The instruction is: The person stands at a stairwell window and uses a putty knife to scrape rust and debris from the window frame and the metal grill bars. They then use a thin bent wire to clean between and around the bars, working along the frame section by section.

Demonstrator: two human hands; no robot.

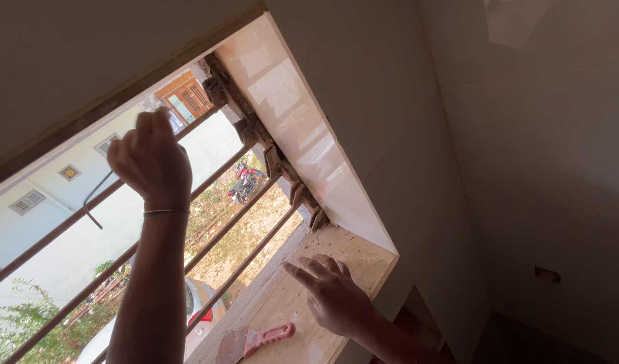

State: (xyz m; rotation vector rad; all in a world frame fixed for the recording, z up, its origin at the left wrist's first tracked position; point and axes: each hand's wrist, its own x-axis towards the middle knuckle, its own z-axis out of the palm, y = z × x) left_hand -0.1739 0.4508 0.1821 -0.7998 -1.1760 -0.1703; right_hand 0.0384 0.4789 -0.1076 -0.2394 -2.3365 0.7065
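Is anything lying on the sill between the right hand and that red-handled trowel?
Nothing visible does. The right hand rests flat on the dusty window sill, and the red-handled trowel lies just to its left on the same sill, with only bare, dusty surface between them. The left hand is up by the window bars, holding a bent metal rod.

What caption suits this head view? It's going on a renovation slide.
Left hand raises a bent metal rod at the window bars; right hand rests on the sill near a red-handled scraper.
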